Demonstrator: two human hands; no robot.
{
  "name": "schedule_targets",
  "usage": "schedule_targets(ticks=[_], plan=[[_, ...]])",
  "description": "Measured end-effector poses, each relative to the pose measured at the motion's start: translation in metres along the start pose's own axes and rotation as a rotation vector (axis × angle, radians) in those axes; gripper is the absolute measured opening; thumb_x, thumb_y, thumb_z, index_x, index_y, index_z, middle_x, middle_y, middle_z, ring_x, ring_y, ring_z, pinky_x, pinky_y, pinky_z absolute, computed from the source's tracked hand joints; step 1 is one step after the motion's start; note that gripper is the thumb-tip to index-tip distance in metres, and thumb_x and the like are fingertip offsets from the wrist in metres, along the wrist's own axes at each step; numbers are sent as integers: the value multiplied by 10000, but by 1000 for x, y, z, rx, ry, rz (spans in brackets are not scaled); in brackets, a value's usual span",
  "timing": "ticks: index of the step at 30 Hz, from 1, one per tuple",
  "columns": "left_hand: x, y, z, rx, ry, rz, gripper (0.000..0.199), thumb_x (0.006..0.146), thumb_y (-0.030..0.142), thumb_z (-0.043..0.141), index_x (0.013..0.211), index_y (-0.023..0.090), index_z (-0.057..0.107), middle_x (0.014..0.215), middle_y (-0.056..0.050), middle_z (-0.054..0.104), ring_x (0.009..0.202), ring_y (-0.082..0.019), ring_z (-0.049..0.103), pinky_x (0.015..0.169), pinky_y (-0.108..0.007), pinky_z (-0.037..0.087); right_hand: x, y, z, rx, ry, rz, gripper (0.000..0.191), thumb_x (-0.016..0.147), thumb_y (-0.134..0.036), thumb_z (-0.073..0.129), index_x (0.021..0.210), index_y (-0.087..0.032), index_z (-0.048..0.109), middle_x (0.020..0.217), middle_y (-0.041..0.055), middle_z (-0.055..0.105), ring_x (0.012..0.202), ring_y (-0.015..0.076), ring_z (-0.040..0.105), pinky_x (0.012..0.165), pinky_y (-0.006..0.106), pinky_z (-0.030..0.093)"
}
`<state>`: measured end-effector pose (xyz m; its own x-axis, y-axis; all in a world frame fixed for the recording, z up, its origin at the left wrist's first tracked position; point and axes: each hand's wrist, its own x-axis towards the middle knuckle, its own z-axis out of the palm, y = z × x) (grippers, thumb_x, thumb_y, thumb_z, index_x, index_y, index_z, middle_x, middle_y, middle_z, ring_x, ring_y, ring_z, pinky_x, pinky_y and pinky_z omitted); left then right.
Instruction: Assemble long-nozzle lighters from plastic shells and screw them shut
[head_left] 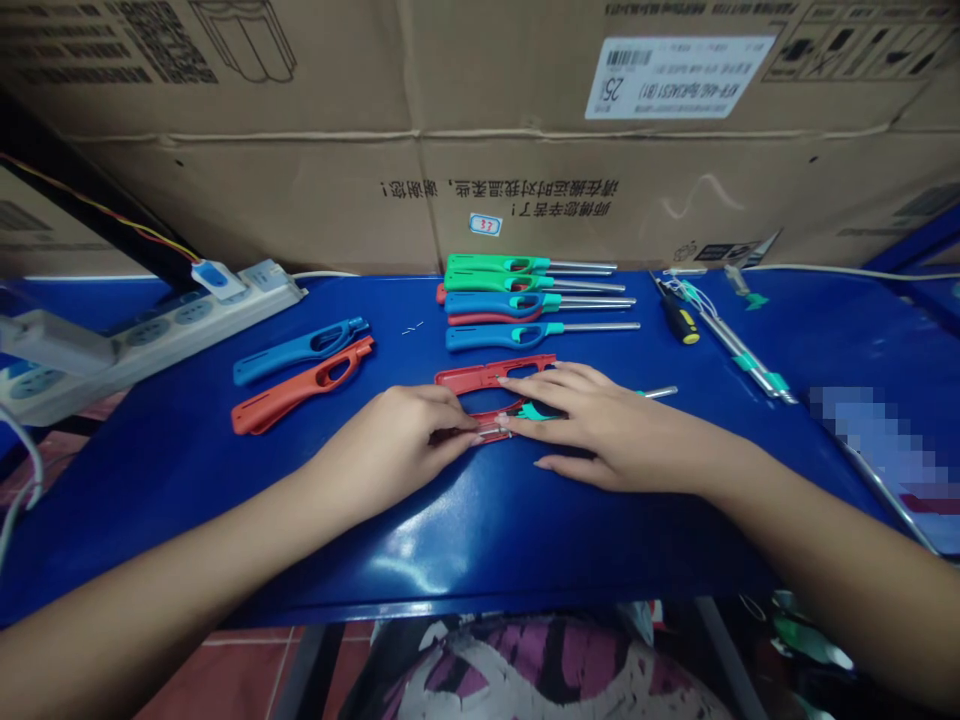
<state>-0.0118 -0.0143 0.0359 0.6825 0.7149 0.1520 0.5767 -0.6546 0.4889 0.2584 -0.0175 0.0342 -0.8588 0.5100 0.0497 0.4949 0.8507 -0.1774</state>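
Two halves of a red lighter casing lie on the blue table in front of me. The upper half (469, 379) is bare inside along its handle. The lower half (489, 421) has a turquoise part (538, 411) and a thin silvery piece in its handle. My left hand (409, 430) pinches the lower half's left end, thumb and index finger together; its end is hidden there. My right hand (600, 425) lies over the right side, fingers stretched and spread, fingertips touching both halves. A metal lighter tube (661, 392) sticks out beyond it.
Behind are several assembled lighters (495, 336). At left lie a blue casing (296, 353) and an orange casing (300, 390), beside a power strip (165, 325). A screwdriver (681, 318) and metal tubes (739, 350) are at right. A cardboard box (315, 200) stands behind the table.
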Motion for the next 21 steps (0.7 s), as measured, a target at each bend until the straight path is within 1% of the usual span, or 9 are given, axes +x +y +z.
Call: schedule_targets(ticks=[4,6,9,12,15,17,19,21], plan=[[-1,1,-1,5,-31,-34,168,875,229,742,1031,192,790,884,-50,740,752,-164,689,678,-269,556,1,3,3,-2,32,-9,493,987,-333,562,1471,-251,516,1549,150,446,1378,304,453,1152,569,337],[-2,2,0,23,-29,-18,176,887,191,717,1048,198,786,898,-51,738,792,-172,697,718,-278,565,2,5,5,8,59,-19,495,989,-321,558,1477,-256,507,1513,154,479,1354,295,472,1141,559,350],[-3,2,2,49,-20,-4,192,910,155,671,1060,200,782,928,-56,738,852,-189,706,778,-303,576,2,6,7,9,83,-28,451,993,-303,547,1440,-244,550,1470,163,509,1333,294,482,1126,550,361],[-3,2,3,57,-8,-18,194,913,148,658,1057,198,778,958,-59,737,881,-200,710,794,-319,583,2,6,7,-13,101,-26,413,999,-296,530,1405,-239,580,1411,165,544,1288,299,502,1071,532,401],[-3,3,4,70,-5,-39,186,916,166,658,1055,200,777,971,-60,733,871,-202,711,786,-324,584,2,6,6,-64,116,46,398,995,-323,537,1379,-237,595,1311,154,590,1155,293,554,934,464,457],[-3,4,4,76,6,-46,180,925,207,660,1066,195,771,965,-61,728,858,-203,707,764,-324,584,1,7,5,-87,122,113,406,974,-365,573,1353,-224,604,1255,140,611,1061,276,579,857,417,455],[-3,4,7,68,30,-34,193,939,249,653,1086,185,760,965,-68,720,870,-207,701,763,-327,583,0,8,3,-89,117,162,414,953,-400,602,1319,-206,614,1209,126,632,1010,263,598,822,394,441],[-3,2,10,44,52,-3,207,956,261,633,1104,176,750,980,-77,709,892,-207,696,792,-334,583,0,9,2,-71,96,183,385,950,-403,609,1272,-193,632,1192,118,650,1006,258,615,817,386,432]])
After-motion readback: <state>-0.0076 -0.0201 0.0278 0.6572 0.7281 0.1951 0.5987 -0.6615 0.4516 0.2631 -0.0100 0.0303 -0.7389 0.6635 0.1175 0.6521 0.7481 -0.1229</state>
